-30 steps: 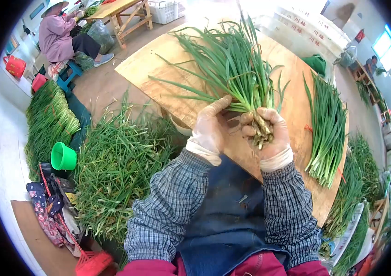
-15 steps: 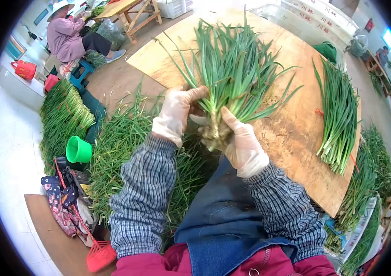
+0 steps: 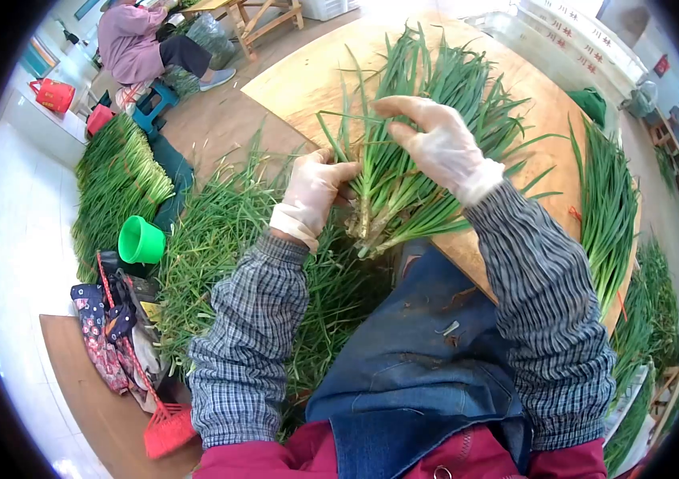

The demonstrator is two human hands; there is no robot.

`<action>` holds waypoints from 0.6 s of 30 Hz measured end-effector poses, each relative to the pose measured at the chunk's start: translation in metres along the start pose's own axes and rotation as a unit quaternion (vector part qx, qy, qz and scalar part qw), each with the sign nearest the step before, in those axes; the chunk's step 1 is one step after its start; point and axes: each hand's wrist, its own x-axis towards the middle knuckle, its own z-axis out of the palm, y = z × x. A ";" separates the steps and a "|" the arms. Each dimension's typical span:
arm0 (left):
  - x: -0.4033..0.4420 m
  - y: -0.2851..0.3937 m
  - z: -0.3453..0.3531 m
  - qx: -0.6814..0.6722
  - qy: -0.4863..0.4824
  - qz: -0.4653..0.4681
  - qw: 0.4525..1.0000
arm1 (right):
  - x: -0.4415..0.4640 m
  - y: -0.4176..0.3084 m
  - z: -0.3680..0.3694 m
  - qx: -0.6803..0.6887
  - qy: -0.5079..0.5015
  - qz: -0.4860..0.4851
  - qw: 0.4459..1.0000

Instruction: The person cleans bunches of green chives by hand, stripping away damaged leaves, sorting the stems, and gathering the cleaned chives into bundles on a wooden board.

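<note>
A loose bunch of green-leaved stalks (image 3: 427,160) lies over the near left edge of the wooden table (image 3: 515,215), its pale root ends toward me. My left hand (image 3: 313,191), in a thin whitish glove, is closed on the left side of the bunch near the stems. My right hand (image 3: 439,144), gloved too, is raised over the leaves with thumb and fingers apart. Whether a leaf touches its fingertips is hard to tell. A tied bundle of stalks (image 3: 607,211) rests on the right side of the table.
A large heap of loose greens (image 3: 228,247) fills the floor at left, beside a green bucket (image 3: 141,240). Bundled greens (image 3: 116,195) stand behind it. A red broom head (image 3: 169,429) is lower left. A seated person (image 3: 136,48) is upper left; white crates (image 3: 563,40) stand beyond the table.
My right hand has let go of the stems and moved up over the leaves. My left hand stays on the bunch, which has gone left and spread since the earliest frame.
</note>
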 end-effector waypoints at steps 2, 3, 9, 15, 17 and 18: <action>-0.004 -0.001 0.004 -0.010 0.043 0.024 0.999 | 0.007 0.015 0.012 0.010 -0.071 0.055 0.996; -0.006 -0.003 0.006 -0.026 0.072 0.040 0.996 | 0.007 0.027 0.018 -0.059 -0.072 0.035 0.995; -0.020 -0.016 0.006 -0.208 0.072 0.071 0.973 | -0.005 0.043 0.036 -0.217 -0.095 0.014 0.971; -0.064 -0.025 -0.019 -0.185 0.058 0.050 0.980 | -0.003 0.047 0.041 -0.264 -0.110 0.052 0.957; -0.092 -0.031 -0.054 -0.136 0.067 0.045 0.987 | -0.003 0.047 0.042 -0.268 -0.106 0.054 0.956; -0.109 -0.033 -0.076 -0.104 0.083 0.041 0.990 | -0.004 0.048 0.043 -0.265 -0.100 0.041 0.958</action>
